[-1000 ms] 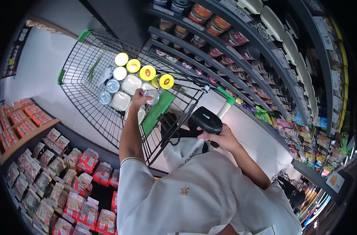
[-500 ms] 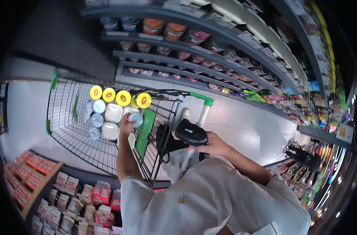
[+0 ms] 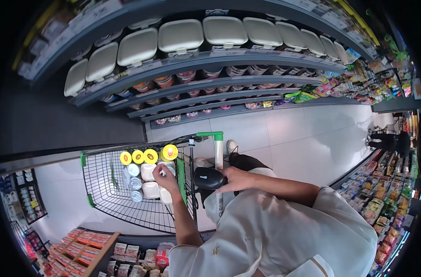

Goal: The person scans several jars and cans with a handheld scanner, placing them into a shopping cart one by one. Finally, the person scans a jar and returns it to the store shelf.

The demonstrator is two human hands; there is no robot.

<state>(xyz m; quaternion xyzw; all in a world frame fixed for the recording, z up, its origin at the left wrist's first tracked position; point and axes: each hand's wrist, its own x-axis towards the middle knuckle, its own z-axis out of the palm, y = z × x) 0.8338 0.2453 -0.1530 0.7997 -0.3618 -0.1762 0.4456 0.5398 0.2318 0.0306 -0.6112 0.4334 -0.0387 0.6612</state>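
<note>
Inside the shopping cart (image 3: 132, 220), my left hand (image 3: 164, 178) is over the packed goods, thumb and fingers bent and apart. Partly behind its fingertips is a round clear-lidded tub (image 3: 169, 166), beside the yellow-lidded tubs (image 3: 150, 156); whether they touch it is hard to see. White lidded boxes (image 3: 150, 190) lie under and around the hand, with more clear-lidded tubs (image 3: 135, 183) to their left. My right hand (image 3: 234, 179) is closed on a black rounded case (image 3: 207, 178) at the cart's pale handle bar (image 3: 219, 154).
A shelf along the far side carries white lidded boxes (image 3: 180, 34) above rows of tubs (image 3: 187, 76). A green panel (image 3: 181, 177) stands at the cart's handle end. Packaged food (image 3: 164, 253) lies at the bottom. Another person (image 3: 390, 141) stands at the right.
The view has turned, bringing the shelf's white boxes into sight. The tub that my left hand held is now closer to the yellow lids, and the fingers have loosened.
</note>
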